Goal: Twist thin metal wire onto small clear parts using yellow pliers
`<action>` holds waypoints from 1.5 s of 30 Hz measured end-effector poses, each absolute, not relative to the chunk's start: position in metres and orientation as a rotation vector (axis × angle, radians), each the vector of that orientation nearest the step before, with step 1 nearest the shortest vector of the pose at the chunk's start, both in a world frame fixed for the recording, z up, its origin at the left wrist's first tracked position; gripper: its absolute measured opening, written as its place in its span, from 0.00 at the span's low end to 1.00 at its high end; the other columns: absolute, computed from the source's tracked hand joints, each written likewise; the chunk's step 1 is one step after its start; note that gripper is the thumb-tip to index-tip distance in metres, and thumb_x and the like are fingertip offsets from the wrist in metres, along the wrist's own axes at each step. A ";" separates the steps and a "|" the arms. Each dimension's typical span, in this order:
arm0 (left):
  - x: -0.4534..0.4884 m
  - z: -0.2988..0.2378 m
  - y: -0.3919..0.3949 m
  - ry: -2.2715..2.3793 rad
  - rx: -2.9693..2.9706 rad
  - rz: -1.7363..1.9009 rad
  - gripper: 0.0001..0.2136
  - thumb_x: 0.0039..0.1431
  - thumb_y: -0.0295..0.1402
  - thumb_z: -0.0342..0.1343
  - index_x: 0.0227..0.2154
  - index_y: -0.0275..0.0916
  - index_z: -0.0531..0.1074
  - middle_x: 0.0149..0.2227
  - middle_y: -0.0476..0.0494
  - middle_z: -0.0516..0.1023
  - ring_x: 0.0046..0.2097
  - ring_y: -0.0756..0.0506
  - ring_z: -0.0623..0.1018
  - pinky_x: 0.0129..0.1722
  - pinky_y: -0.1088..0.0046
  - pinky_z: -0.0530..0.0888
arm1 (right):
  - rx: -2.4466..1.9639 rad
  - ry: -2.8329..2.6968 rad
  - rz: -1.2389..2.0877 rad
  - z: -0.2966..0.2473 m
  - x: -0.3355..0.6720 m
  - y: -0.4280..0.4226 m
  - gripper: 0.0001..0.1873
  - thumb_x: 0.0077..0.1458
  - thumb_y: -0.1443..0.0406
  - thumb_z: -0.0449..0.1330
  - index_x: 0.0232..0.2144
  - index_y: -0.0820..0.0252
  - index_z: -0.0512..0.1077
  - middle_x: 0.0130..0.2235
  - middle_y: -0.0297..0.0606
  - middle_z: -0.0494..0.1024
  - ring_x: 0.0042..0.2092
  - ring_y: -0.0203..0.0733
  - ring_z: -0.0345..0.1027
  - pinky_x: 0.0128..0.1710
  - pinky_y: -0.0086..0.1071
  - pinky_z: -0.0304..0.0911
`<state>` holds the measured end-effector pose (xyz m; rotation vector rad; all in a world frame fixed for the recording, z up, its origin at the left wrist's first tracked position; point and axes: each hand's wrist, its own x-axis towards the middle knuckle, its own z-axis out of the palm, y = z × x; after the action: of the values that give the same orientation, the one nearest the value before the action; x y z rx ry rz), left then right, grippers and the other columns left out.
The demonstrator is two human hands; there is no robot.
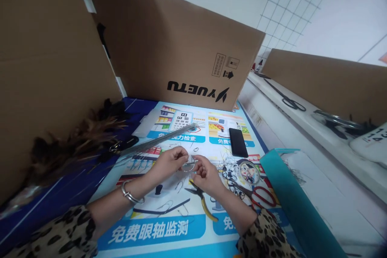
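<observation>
Between my two hands is a thin bent piece of silvery wire [189, 169], curved into a loop. My left hand [171, 163] pinches one side of it with thumb and fingers, and my right hand [208, 175] pinches the other. Just below my right hand lie pliers [206, 206] with yellow handles. A bundle of long straight wires [161, 139] stretches across the sheet behind my left hand. Right of my right hand are many small dark rings [229, 174] and a round clear dish [248, 171]. Red-handled scissors [263, 196] lie close to my right forearm.
A black phone [238, 142] rests on the printed sheet [157, 227]. Brown feathers [75, 137] lie at the left. Cardboard panels [181, 44] stand behind and at the left. A teal box [290, 193] is at the right, beside a white ledge holding black scissors [290, 101].
</observation>
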<state>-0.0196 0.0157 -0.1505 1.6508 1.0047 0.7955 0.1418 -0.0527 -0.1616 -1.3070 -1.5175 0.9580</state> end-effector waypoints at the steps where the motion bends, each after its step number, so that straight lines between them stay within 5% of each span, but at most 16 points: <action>1: -0.020 -0.150 0.015 1.004 1.654 0.798 0.05 0.51 0.34 0.50 0.27 0.37 0.67 0.23 0.52 0.68 0.22 0.51 0.71 0.22 0.78 0.67 | -1.304 -1.540 0.963 -0.161 0.141 -0.053 0.29 0.42 0.69 0.57 0.49 0.55 0.61 0.31 0.30 0.67 0.24 0.28 0.56 0.22 0.22 0.54; 26: -0.033 -0.162 0.030 1.083 1.654 0.702 0.07 0.47 0.35 0.53 0.26 0.36 0.71 0.15 0.53 0.69 0.18 0.52 0.70 0.16 0.81 0.62 | -1.360 -1.213 0.932 -0.172 0.154 -0.041 0.12 0.49 0.60 0.52 0.35 0.61 0.68 0.24 0.30 0.67 0.22 0.29 0.56 0.19 0.23 0.54; 35: -0.033 -0.167 0.026 1.071 1.614 0.769 0.08 0.50 0.35 0.51 0.28 0.35 0.70 0.16 0.53 0.68 0.17 0.53 0.67 0.17 0.81 0.61 | -1.513 -1.709 0.731 -0.148 0.152 -0.048 0.09 0.50 0.62 0.53 0.34 0.58 0.70 0.30 0.34 0.69 0.29 0.35 0.61 0.31 0.28 0.59; 39: -0.033 -0.171 0.028 1.042 1.615 0.822 0.08 0.50 0.35 0.51 0.27 0.36 0.70 0.17 0.53 0.68 0.19 0.52 0.68 0.18 0.81 0.62 | -1.630 -2.237 0.314 -0.111 0.151 -0.064 0.16 0.49 0.59 0.56 0.42 0.57 0.68 0.40 0.42 0.69 0.44 0.46 0.60 0.42 0.36 0.57; 45: -0.031 -0.180 0.034 1.000 1.632 0.865 0.07 0.49 0.33 0.51 0.26 0.35 0.71 0.18 0.53 0.68 0.19 0.52 0.67 0.19 0.80 0.62 | -1.928 -2.632 0.178 -0.083 0.149 -0.104 0.30 0.42 0.52 0.60 0.47 0.60 0.64 0.43 0.50 0.67 0.44 0.56 0.58 0.40 0.45 0.56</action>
<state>-0.0315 0.0343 -0.1800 1.6322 1.0005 0.8647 0.1490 -0.1036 -0.0826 -1.9283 -2.6318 0.1784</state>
